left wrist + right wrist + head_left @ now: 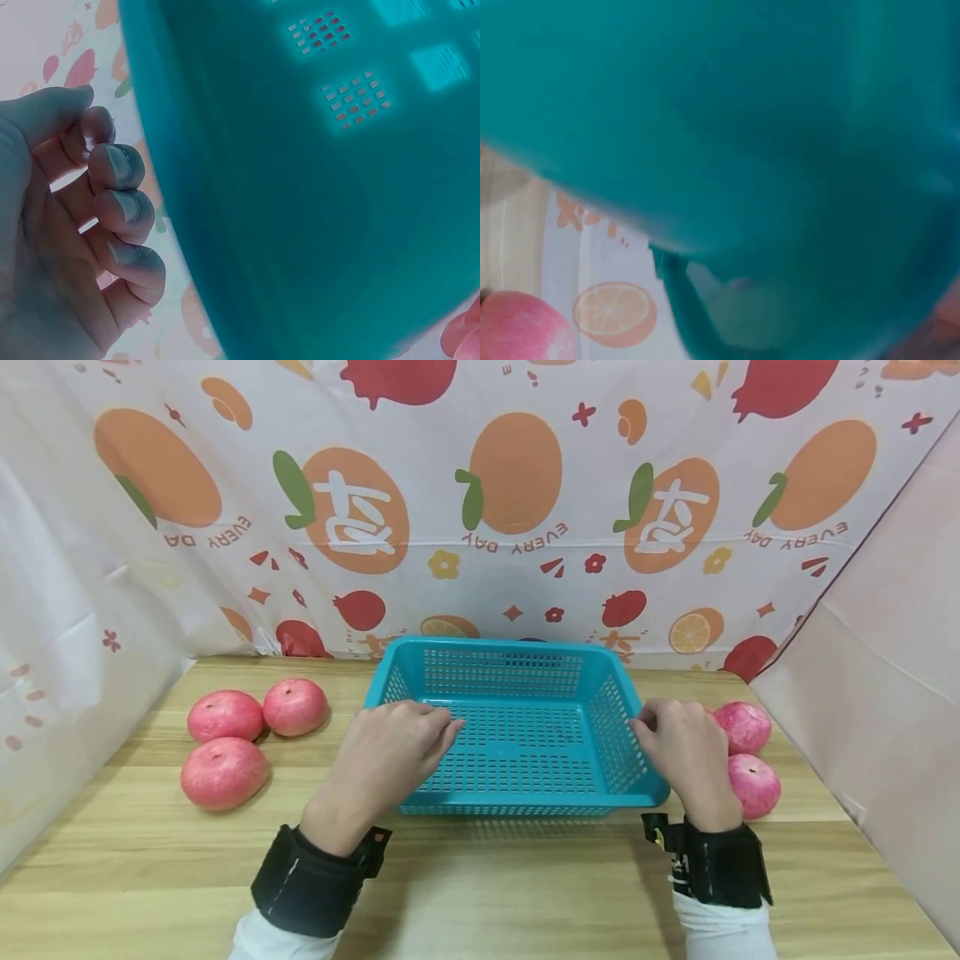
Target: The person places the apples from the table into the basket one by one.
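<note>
A teal plastic basket (510, 799) with slotted walls stands mid-table. My left hand (393, 743) hangs over its front left part, thumb pointing inward. In the left wrist view the fingers of the left hand (82, 195) are loosely curled with nothing in them, a little apart from the basket rim (161, 172). At the right rim is my right hand (678, 747), its thumb tip overlapping the rim and its fingers bent down. The basket wall (667, 112) hides nearly all of that hand in the right wrist view, so I cannot tell whether it grips the rim.
Three pink round fruits (225, 774) sit at the left on the wooden table (487, 893). More pink fruits (753, 787) lie right of the basket, partly behind the right hand. A fruit-printed curtain (517, 560) rises behind the table, and a pale wall (877, 693) stands at the right.
</note>
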Available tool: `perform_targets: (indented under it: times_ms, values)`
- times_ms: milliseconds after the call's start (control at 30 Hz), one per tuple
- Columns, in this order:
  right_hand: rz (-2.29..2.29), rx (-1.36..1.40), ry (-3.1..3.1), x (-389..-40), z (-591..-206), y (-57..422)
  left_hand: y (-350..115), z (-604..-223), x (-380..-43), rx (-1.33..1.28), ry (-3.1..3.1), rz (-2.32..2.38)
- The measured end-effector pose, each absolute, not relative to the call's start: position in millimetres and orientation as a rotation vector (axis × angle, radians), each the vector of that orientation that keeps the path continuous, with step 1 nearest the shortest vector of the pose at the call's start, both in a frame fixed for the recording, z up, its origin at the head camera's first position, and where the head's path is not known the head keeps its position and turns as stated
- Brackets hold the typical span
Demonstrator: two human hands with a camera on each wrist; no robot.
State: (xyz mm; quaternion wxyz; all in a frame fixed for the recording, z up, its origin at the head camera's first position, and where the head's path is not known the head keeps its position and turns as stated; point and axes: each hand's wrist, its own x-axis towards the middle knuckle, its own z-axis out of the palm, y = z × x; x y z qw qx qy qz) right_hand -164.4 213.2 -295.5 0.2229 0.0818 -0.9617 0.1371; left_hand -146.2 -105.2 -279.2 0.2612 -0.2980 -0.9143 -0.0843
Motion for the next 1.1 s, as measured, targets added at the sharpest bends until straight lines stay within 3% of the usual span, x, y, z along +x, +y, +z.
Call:
perform_targets:
  times_ms: [1100]
  values:
    - [0.488,0.199,-2.874,-165,-297,228,-109,-280,-147,-0.784,-2.484,-0.237]
